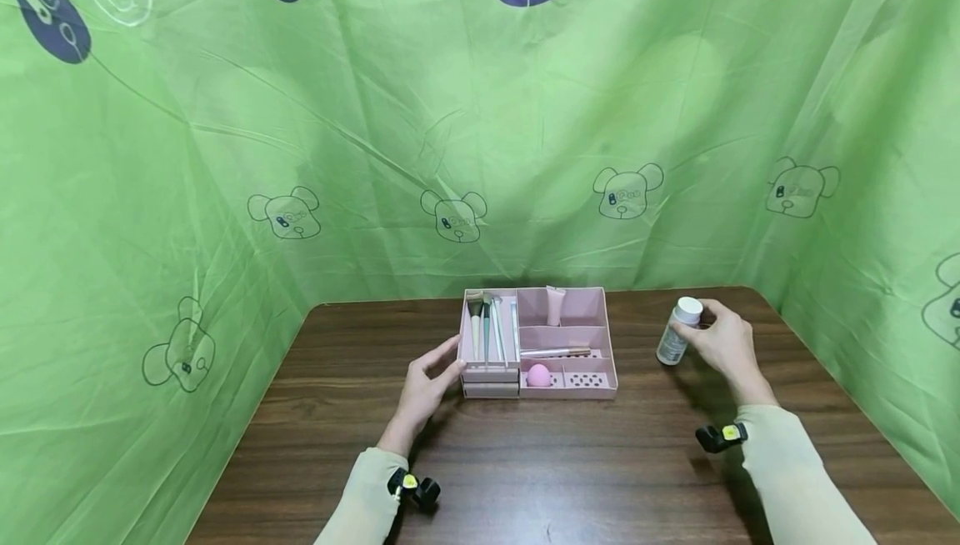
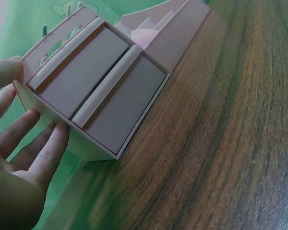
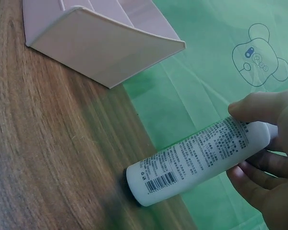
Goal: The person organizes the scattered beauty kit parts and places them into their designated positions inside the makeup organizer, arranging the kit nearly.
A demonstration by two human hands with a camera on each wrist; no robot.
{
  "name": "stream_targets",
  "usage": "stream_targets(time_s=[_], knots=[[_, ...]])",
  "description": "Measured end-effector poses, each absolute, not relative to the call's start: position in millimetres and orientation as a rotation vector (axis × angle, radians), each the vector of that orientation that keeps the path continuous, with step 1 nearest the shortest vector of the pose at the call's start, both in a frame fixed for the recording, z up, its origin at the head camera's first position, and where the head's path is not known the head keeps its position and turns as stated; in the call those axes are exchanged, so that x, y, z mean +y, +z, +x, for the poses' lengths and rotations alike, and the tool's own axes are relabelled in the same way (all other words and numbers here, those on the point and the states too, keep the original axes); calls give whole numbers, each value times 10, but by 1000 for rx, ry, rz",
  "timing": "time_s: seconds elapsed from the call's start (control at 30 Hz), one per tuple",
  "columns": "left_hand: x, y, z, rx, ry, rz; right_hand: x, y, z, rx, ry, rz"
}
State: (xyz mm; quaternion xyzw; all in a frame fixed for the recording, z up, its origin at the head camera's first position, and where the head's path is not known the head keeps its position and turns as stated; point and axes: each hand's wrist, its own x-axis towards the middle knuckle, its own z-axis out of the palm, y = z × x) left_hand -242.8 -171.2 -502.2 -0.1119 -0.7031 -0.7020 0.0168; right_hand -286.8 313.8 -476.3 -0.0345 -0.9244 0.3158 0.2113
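Observation:
A pale pink cosmetics organizer (image 1: pixel 567 393) stands near the table's back edge, two drawers (image 2: pixel 120 105) closed in its front left. My left hand (image 1: pixel 422 393) touches its left side with extended fingers (image 2: pixel 52 148), the thumb at the front upper corner. My right hand (image 1: pixel 723 343) holds a white bottle (image 1: pixel 672 342) near its white cap (image 1: pixel 689 308), to the right of the organizer. Thumb and fingers pinch it from opposite sides. The bottle leans, its printed label (image 3: pixel 197 151) showing in the right wrist view; whether its base touches the table, I cannot tell.
Makeup brushes (image 1: pixel 486 332) lie in the organizer's left top section. Its right sections hold a pink tube (image 1: pixel 555 306), a slim stick (image 1: pixel 555 352) and a pink sponge (image 1: pixel 538 375). Green cloth (image 1: pixel 450 128) hangs around the brown wooden table (image 1: pixel 540 470).

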Motion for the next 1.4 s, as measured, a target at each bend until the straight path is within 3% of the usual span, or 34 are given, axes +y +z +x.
stream_targets(time_s=[0.33, 1.4], knots=[[-1716, -5231, -2537, -2150, -2171, -315, 3094, -4633, -2914, -2600, 901, -99], [-1712, -5226, -2532, -2148, -2173, -316, 2686, -4210, -3004, -2485, 971, 50]])
